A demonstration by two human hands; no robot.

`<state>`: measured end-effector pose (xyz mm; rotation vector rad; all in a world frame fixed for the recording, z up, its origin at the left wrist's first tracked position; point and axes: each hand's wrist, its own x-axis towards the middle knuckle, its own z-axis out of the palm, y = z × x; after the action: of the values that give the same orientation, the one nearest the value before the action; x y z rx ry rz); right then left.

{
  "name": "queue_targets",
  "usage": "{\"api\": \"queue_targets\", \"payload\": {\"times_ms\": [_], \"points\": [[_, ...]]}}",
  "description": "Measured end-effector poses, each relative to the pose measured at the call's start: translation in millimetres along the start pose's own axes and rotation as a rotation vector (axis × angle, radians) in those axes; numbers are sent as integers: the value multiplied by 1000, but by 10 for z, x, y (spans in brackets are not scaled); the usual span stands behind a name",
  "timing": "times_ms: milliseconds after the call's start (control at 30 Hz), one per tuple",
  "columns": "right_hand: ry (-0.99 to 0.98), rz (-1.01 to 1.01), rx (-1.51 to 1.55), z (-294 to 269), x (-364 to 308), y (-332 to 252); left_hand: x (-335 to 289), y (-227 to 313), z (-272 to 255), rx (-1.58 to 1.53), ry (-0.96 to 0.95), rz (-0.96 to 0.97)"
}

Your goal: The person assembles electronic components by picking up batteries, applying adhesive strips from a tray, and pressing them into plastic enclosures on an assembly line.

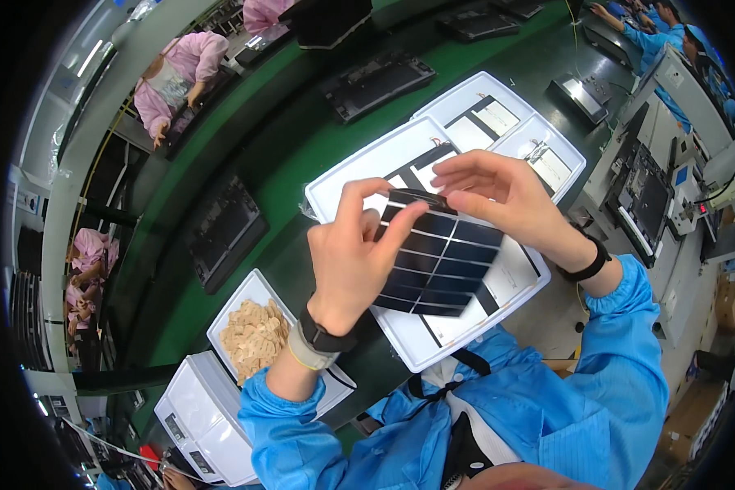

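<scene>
A dark sheet (441, 257), split into rectangles by pale lines, is bent and tilted in front of me, above the white trays. My left hand (351, 253) grips its upper left part, with the thumb on the face and the fingers behind. At the top edge, the thumb and fingertips of my right hand (502, 192) close around the sheet's upper right corner; the exact contact there is partly hidden. Beneath the sheet lies the near white tray (524, 287), holding white panels with black bands. Part of the tray is covered by my hands and the sheet.
Another white tray (570, 145) with similar panels adjoins it. To the left, tan flat pieces (256, 335) fill a small white tray, beside a white box (200, 425). Dark framed units (224, 233) sit along the green bench (302, 151). Co-workers in pink (171, 73) are across from me.
</scene>
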<state>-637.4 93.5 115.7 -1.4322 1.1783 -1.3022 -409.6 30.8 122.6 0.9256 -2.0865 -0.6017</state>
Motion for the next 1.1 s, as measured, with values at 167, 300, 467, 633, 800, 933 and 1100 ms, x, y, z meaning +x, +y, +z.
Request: {"api": "queue_targets", "payload": {"times_ms": [167, 300, 467, 633, 800, 933, 1100], "points": [[20, 50, 124, 99, -171, -248, -252, 68, 11, -71, 137, 121], [154, -130, 75, 66, -285, -198, -387, 232, -16, -95, 94, 19], [-62, 85, -292, -513, -358, -530, -618, 461, -285, -497, -408, -431], [-256, 286, -445, -638, -381, -54, -697, 369, -1, -237, -670, -168], [-226, 259, -474, -607, -381, 137, -830, 225, 390, 237, -487, 209], [-205, 250, -482, -582, -388, 163, -877, 206, 409, 325, -576, 196], [-201, 226, -532, -559, -372, 134, -792, 255, 410, 355, -623, 223]]}}
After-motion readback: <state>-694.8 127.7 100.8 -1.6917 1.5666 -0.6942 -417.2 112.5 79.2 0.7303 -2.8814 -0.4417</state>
